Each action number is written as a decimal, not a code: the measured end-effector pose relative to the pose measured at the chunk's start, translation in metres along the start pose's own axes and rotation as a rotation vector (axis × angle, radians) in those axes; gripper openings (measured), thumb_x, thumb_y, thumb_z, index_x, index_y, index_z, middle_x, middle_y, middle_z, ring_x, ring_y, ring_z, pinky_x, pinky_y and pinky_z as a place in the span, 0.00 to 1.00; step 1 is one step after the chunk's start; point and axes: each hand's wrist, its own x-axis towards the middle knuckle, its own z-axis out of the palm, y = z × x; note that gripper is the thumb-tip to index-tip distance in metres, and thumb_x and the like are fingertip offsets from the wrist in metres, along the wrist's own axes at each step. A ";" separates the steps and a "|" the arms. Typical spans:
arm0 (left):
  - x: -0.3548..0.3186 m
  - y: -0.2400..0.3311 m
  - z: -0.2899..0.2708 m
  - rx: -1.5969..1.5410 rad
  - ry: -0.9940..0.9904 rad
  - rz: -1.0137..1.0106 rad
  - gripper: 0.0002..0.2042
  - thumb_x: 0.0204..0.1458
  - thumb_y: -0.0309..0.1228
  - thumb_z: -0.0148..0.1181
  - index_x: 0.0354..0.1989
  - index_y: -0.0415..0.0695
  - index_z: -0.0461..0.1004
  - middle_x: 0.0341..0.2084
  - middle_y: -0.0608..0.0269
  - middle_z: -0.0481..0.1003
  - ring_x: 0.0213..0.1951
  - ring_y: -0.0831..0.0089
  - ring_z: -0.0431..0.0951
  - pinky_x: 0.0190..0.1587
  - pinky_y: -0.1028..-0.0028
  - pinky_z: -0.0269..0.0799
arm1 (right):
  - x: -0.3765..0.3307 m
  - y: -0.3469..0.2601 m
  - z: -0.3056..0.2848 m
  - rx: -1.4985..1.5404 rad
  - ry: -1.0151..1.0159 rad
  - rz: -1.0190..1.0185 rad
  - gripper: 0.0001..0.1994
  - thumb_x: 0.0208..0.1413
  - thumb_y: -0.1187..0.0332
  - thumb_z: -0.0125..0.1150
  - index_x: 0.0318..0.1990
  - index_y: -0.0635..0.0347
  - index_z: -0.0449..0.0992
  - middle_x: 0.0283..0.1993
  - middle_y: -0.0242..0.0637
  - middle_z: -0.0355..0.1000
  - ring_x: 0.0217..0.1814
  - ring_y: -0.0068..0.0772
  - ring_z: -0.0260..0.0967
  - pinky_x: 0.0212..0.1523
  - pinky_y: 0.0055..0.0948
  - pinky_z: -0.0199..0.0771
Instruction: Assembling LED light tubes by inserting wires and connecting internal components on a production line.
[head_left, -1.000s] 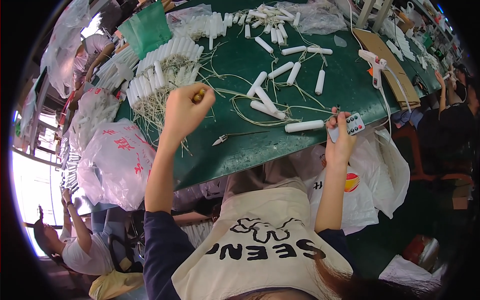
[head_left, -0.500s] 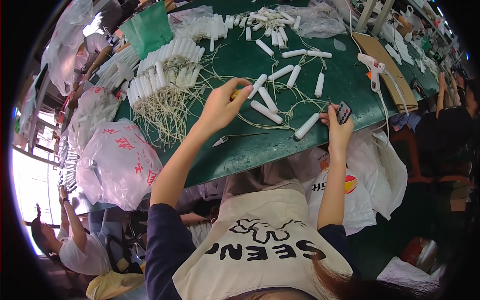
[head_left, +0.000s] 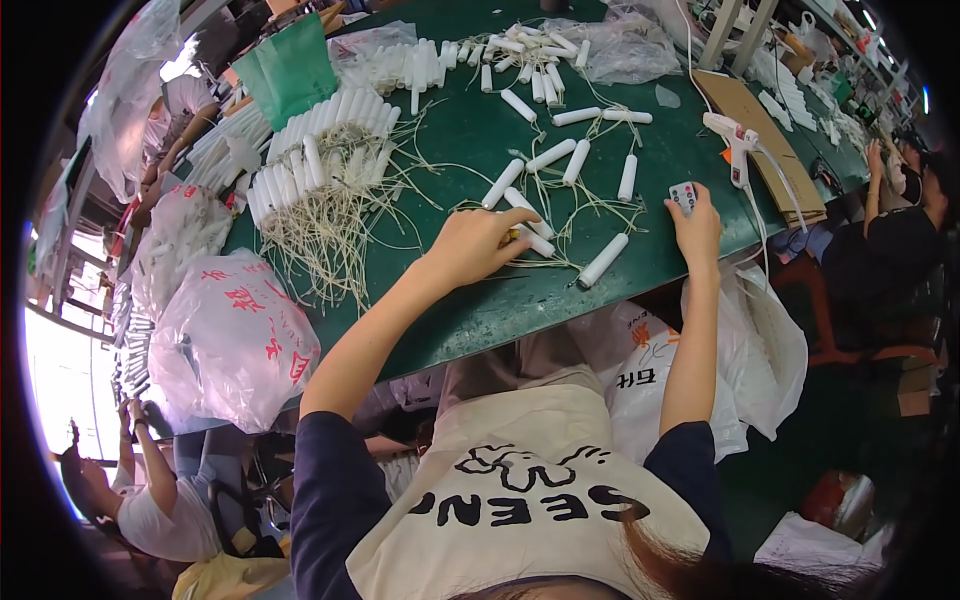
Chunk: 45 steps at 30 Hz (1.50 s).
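My right hand (head_left: pixel 697 232) is closed on a small grey remote control (head_left: pixel 683 196) with several buttons, near the table's front right. My left hand (head_left: pixel 472 246) is closed in a pinch beside the white tubes. A bit of something yellow (head_left: pixel 515 233) shows between its fingers; most of it is hidden. A white tube (head_left: pixel 537 241) lies right at the left fingertips, partly covered by them. Between my hands another white tube (head_left: pixel 603 261) slants near the edge. More tubes, such as one white tube (head_left: pixel 627 178), lie joined by thin cream wires.
A stack of white tubes (head_left: pixel 340 125) with tangled wires (head_left: pixel 325 235) lies at left on the green table (head_left: pixel 450 325). A glue gun (head_left: pixel 735 140) and cardboard (head_left: pixel 765 150) are at right. Plastic bags (head_left: pixel 235 330) hang about the edge. Other people sit at both sides.
My right hand has drawn right with the remote control, away from the near white tube. My left hand has come down and right toward the tubes, now covering the thin pointed tool's place.
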 end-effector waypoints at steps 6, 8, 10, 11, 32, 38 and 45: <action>0.008 -0.014 0.008 0.107 0.066 0.096 0.12 0.51 0.36 0.54 0.45 0.54 0.73 0.21 0.59 0.75 0.26 0.60 0.75 0.29 0.65 0.69 | -0.011 0.002 0.007 -0.380 0.041 -0.048 0.20 0.50 0.58 0.60 0.44 0.64 0.73 0.43 0.48 0.67 0.48 0.50 0.62 0.47 0.43 0.64; 0.011 -0.013 0.005 0.148 0.044 0.152 0.12 0.51 0.36 0.55 0.44 0.52 0.74 0.23 0.59 0.76 0.26 0.60 0.75 0.29 0.65 0.69 | -0.015 0.005 0.009 -0.323 0.157 -0.107 0.19 0.51 0.57 0.58 0.44 0.63 0.74 0.42 0.44 0.66 0.47 0.47 0.61 0.49 0.43 0.62; 0.009 -0.015 0.002 0.198 0.005 0.202 0.13 0.50 0.36 0.56 0.45 0.51 0.74 0.23 0.60 0.76 0.26 0.61 0.76 0.28 0.65 0.69 | -0.019 0.004 0.006 -0.247 0.226 -0.136 0.16 0.51 0.60 0.59 0.42 0.62 0.75 0.42 0.43 0.67 0.46 0.46 0.61 0.49 0.40 0.62; 0.008 -0.016 -0.001 0.253 -0.033 0.250 0.14 0.49 0.36 0.57 0.45 0.51 0.74 0.23 0.60 0.76 0.26 0.61 0.76 0.28 0.65 0.69 | -0.021 0.001 0.004 -0.166 0.297 -0.166 0.14 0.51 0.62 0.60 0.41 0.61 0.76 0.43 0.42 0.67 0.46 0.45 0.62 0.50 0.38 0.62; -0.008 0.000 -0.068 0.588 0.401 0.154 0.08 0.51 0.37 0.57 0.30 0.48 0.69 0.17 0.66 0.71 0.18 0.64 0.72 0.18 0.67 0.64 | -0.068 -0.117 -0.005 0.139 -0.023 -0.756 0.11 0.40 0.72 0.66 0.35 0.55 0.76 0.35 0.29 0.71 0.46 0.38 0.62 0.47 0.36 0.59; -0.005 0.012 -0.064 0.427 0.351 0.122 0.09 0.51 0.38 0.56 0.28 0.47 0.70 0.16 0.64 0.72 0.18 0.63 0.72 0.18 0.67 0.63 | -0.063 -0.121 -0.004 0.226 0.116 -0.764 0.09 0.39 0.76 0.66 0.31 0.55 0.77 0.34 0.28 0.70 0.41 0.35 0.63 0.41 0.32 0.61; 0.005 0.009 -0.041 0.390 0.246 0.119 0.12 0.50 0.40 0.56 0.24 0.45 0.72 0.15 0.61 0.72 0.18 0.61 0.73 0.20 0.65 0.65 | -0.070 -0.130 -0.009 0.391 0.142 -0.762 0.10 0.37 0.79 0.66 0.30 0.58 0.76 0.31 0.30 0.69 0.37 0.36 0.64 0.37 0.31 0.65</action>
